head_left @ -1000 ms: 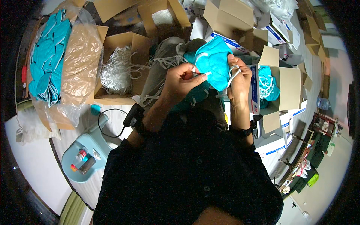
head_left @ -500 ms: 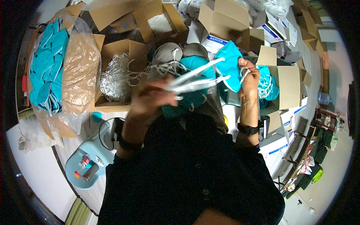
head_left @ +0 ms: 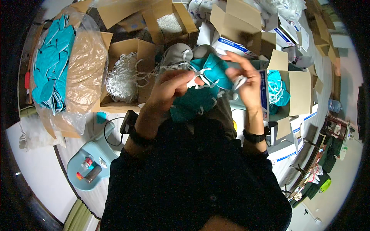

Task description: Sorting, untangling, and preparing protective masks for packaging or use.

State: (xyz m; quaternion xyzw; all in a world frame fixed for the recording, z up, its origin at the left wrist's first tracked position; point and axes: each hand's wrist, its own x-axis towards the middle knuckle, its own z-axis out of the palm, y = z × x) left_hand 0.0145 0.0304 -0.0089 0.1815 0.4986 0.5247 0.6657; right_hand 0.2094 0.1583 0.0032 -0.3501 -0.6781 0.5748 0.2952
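Observation:
A teal face mask with white straps is between my hands, above my lap. My left hand is closed in a pinch on a white strap at the mask's left edge. Beside the mask's right edge, my right hand has its forefinger and thumb apart, slightly blurred. A curled white strap is tucked in its lower fingers. Under this mask, more teal masks with white straps lie on my lap, partly covered by my left hand.
Left stands a plastic-lined box with stacked teal masks. Beside it, a carton holds white straps. At right, an open box contains strapped masks. A light-blue stool bears a bottle.
The mask has moved left and down toward my lap. My left hand has risen to its edge with a strap. My right hand has let go of the mask's edge, its upper fingers now spread.

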